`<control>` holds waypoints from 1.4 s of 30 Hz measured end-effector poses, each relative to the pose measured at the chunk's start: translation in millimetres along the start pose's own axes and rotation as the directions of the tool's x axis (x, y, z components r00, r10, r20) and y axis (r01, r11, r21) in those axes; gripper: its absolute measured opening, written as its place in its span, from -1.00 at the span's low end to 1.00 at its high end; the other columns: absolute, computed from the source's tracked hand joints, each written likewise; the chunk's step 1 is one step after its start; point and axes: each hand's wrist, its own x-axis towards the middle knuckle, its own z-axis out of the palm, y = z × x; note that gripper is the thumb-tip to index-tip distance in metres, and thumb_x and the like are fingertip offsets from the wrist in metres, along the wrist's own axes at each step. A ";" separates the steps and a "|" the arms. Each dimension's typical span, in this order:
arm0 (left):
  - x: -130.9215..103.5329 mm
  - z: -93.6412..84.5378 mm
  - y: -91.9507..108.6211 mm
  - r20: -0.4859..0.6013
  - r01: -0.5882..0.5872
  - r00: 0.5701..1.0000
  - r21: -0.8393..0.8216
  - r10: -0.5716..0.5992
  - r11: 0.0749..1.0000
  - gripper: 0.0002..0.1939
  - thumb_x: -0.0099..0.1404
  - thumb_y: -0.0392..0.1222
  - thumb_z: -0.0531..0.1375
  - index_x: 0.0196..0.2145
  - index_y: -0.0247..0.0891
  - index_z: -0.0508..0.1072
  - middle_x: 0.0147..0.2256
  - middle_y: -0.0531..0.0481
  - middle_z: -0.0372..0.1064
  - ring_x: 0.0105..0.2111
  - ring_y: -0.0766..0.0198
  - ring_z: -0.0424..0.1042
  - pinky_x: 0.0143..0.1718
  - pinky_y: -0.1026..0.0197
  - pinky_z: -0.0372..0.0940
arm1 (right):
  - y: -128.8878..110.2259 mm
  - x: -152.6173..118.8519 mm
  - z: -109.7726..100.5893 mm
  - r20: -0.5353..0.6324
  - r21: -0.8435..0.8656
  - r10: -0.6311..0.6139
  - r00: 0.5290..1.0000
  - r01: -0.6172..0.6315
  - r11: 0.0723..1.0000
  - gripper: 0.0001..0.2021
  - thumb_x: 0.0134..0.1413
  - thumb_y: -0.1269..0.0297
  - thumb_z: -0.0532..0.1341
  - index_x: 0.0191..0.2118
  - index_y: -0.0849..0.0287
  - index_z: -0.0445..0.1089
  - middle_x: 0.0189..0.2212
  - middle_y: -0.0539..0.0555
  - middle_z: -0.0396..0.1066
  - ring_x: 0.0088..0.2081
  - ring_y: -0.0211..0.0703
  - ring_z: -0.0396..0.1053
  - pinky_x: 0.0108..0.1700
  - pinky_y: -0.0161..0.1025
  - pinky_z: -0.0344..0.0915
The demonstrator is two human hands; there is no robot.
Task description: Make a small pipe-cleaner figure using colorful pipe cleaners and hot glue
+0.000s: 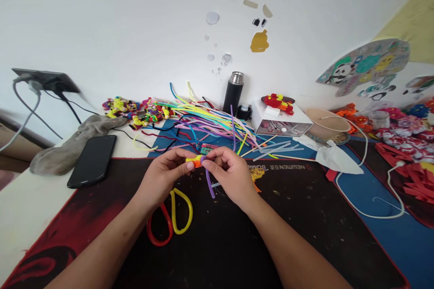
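Between my two hands is a small yellow and orange fuzzy piece. My left hand pinches its left end with thumb and fingertips. At the right end, my right hand is closed on a purple pipe cleaner, one end hanging below the fingers and a purple length rising above them. Beneath my left hand, a red loop and a yellow loop lie on the dark mat. A small yellow-orange piece is partly hidden behind my right hand.
Many coloured pipe cleaners are heaped behind my hands, near a black flask and a white box. On the left are a phone and a grey plush item. A white cable curls at the right beside red strips.
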 end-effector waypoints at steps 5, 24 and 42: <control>0.0 -2.6 -1.7 0.015 -0.006 1.000 0.034 0.005 0.999 -0.71 0.13 -0.03 0.59 -0.26 -0.22 0.73 -0.26 -0.13 0.66 -0.30 0.16 0.52 -0.27 0.22 0.38 | 0.7 -0.8 0.0 0.004 0.002 0.007 1.000 -0.007 1.000 -0.81 0.18 0.08 0.41 -0.26 0.05 0.49 -0.61 -0.16 0.16 -0.53 -0.23 0.13 -0.40 -0.22 0.13; 0.9 2.2 1.5 -0.013 0.013 1.000 0.005 -0.013 1.000 -0.66 0.05 0.00 0.62 -0.31 -0.24 0.73 -0.35 -0.10 0.62 -0.38 0.22 0.48 -0.35 0.25 0.39 | -1.8 -2.7 0.4 -0.040 -0.054 -0.038 0.998 0.036 0.998 -0.81 0.21 0.07 0.39 -0.31 0.06 0.54 -0.59 -0.11 0.26 -0.52 -0.22 0.19 -0.39 -0.23 0.21; 4.8 -2.3 -2.8 0.027 0.216 0.974 -0.390 -0.224 0.895 -0.59 0.08 -0.11 0.63 -0.19 -0.36 0.69 -0.30 -0.12 0.62 -0.45 0.33 0.52 -0.45 0.38 0.46 | 7.5 -2.5 1.7 0.016 0.103 0.081 0.997 -0.083 0.991 -0.66 0.25 -0.10 0.37 -0.14 0.09 0.56 -0.58 -0.13 0.11 -0.56 -0.26 0.03 -0.52 -0.28 -0.04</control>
